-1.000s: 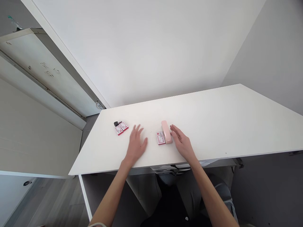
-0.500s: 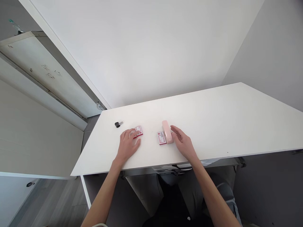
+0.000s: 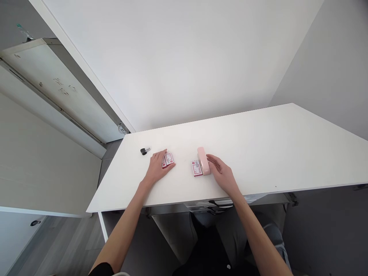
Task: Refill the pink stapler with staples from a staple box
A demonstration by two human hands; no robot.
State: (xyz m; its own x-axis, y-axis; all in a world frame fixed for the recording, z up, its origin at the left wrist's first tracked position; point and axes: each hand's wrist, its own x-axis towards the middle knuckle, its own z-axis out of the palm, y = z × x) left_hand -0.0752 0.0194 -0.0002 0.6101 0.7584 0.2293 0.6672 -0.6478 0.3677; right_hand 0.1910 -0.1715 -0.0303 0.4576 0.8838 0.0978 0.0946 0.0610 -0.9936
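Two small red-and-white staple boxes [image 3: 169, 159] lie side by side on the white desk. My left hand [image 3: 156, 167] is around them, thumb along the near edge and fingers at the far left, partly covering the left box. A pale pink stapler [image 3: 203, 161] lies lengthwise away from me. Against its left side sits another red-and-white staple box [image 3: 197, 168]. My right hand [image 3: 221, 171] rests on the desk at the stapler's right side, fingers extended and slightly curved, fingertips at or touching it; the contact is hard to make out.
A key with a black head [image 3: 145, 151] lies beyond my left hand. The white desk [image 3: 273, 149] stretches far to the right, with a wall [image 3: 184, 61] behind it. Below the near edge is an open drawer space with dark cords [image 3: 218, 203].
My left hand has shifted from lying over the two staple boxes to reaching around them, its thumb now along their near edge. My right hand and the stapler stay put.
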